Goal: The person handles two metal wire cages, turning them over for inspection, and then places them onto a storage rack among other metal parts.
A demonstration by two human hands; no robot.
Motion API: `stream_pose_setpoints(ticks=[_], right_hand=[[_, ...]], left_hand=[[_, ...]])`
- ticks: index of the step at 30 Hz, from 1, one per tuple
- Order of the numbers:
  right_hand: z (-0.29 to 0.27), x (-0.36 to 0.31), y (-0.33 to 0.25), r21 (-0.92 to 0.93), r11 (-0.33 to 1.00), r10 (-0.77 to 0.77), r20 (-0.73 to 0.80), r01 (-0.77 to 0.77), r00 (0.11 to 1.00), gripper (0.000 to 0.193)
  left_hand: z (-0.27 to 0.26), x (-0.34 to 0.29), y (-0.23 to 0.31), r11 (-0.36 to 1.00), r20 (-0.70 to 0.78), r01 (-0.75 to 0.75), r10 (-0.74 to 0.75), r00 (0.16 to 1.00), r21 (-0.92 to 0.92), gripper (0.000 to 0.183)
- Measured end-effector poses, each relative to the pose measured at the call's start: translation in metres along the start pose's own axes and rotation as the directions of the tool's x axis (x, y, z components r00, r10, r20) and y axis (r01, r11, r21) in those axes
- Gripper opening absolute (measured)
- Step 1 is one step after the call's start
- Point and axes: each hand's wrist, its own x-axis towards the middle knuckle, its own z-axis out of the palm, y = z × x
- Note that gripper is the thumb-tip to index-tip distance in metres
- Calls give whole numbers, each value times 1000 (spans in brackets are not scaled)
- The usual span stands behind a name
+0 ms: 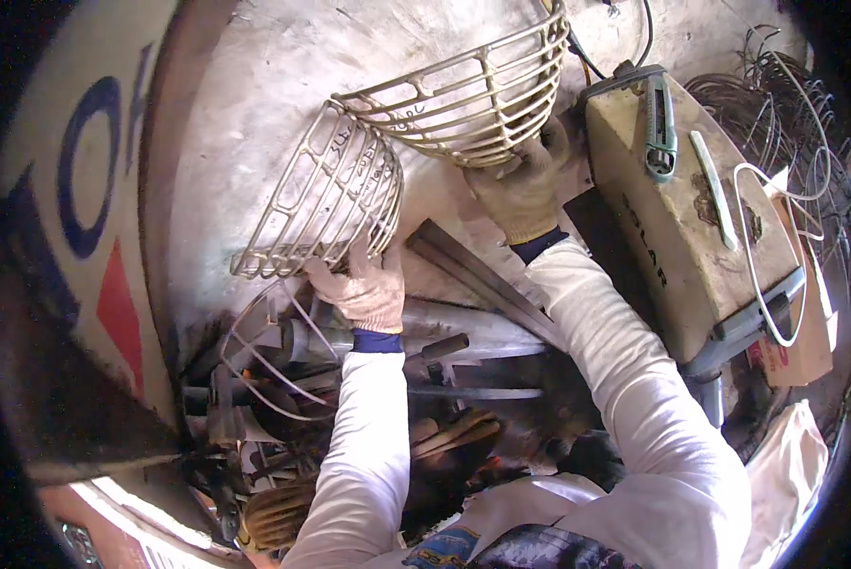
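Observation:
Two curved grilles of pale metal rods stand in front of me, meeting near their upper ends. The left grille (304,204) has dark handwritten marks on its bars. My left hand (361,292), in a light knitted work glove with a dark blue cuff, has its fingers curled on that grille's lower edge. The right grille (487,71) is longer and slants up to the right. My right hand (520,194), in a dirtier yellowish glove, grips its lower rim; its fingertips are partly hidden behind the bars.
A beige boxy machine (677,209) with a grey handle stands on the right, beside tangled wire (776,123) and a cardboard box (805,332). Dark metal bars (482,280) and a metal tube (444,327) lie below my hands. A large printed panel (89,209) rises on the left.

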Motion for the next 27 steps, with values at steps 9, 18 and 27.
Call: stream_pose_setpoints(ticks=[9, 18, 27], right_hand=[[0, -6, 0, 418, 846, 385, -46, -332, 922, 87], [-71, -16, -13, 405, 628, 565, 350, -665, 747, 86], [-171, -1, -52, 187, 575, 664, 461, -796, 588, 88]], left_hand=[[-7, 2, -4, 997, 59, 28, -24, 998, -67, 62], [-28, 18, 4, 983, -2, -10, 10, 1000, -185, 56], [-72, 2, 31, 937, 70, -35, 63, 996, -347, 59]])
